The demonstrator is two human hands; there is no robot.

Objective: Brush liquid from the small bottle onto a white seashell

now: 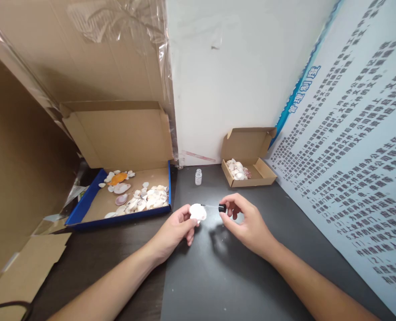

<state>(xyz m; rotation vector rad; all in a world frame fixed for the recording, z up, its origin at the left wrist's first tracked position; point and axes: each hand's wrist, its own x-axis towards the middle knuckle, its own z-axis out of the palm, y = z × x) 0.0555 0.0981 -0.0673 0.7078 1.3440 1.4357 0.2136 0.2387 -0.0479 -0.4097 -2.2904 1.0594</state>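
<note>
Between the thumb and fingers of my left hand (179,225) is a white seashell (197,211), held above the dark mat. My right hand (243,218) pinches the black cap (222,208) of a brush applicator. From the cap a thin stem (211,206) points left, and its dark tip is at the shell's upper right edge; whether it touches I cannot tell. A small clear glass bottle (198,177) with a label stands uncapped on the mat, beyond both hands.
At the left, an open blue-edged cardboard box (94,207) holds many white shells, some pinkish ones and an orange one. A smaller open cardboard box (260,178) with shells stands at the back right. A white wall panel (198,89) and a printed board (352,133) bound the table.
</note>
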